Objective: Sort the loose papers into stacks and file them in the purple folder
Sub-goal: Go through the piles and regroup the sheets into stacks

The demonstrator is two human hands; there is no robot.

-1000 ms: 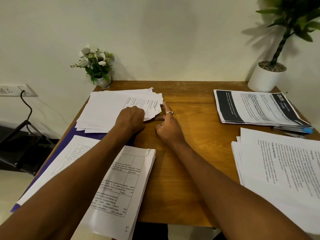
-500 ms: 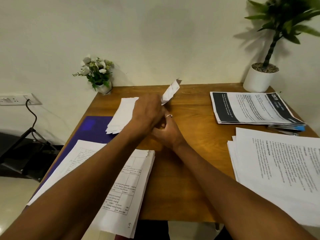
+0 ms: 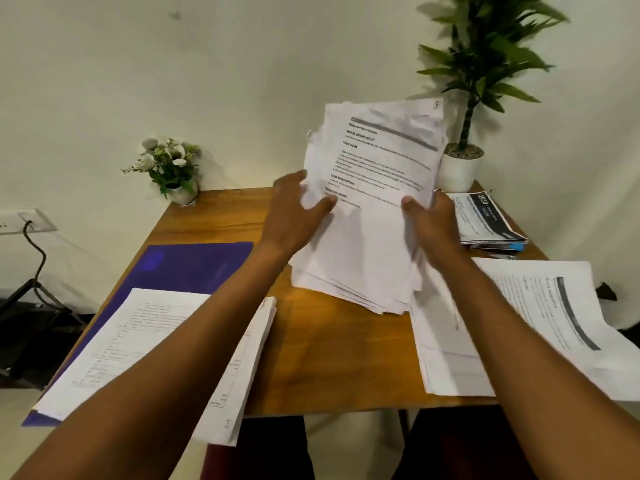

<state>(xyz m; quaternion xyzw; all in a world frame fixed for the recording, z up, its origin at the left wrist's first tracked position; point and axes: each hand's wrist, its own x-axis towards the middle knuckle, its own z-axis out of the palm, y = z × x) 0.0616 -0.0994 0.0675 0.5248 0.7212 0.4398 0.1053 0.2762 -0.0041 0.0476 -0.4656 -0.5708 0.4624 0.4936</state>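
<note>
A loose stack of white printed papers [image 3: 370,209] is held up above the middle of the wooden table [image 3: 332,348], tilted towards me. My left hand [image 3: 294,216] grips its left edge with the thumb on the front sheet. My right hand [image 3: 429,223] grips its right edge the same way. The purple folder [image 3: 187,265] lies flat on the table's left side. A stack of table-printed sheets [image 3: 152,348] covers the folder's near part. Another stack of text sheets [image 3: 519,323] lies at the right.
A stack with a dark-banded cover [image 3: 485,220] lies at the back right, next to a white pot with a tall plant [image 3: 460,168]. A small flower pot [image 3: 173,171] stands at the back left corner. A wall socket with a cable [image 3: 24,223] is at left.
The stack that lay on the folder at the back left has been taken up in both hands and carried to the centre right, raised upright. The folder's purple surface now shows.
</note>
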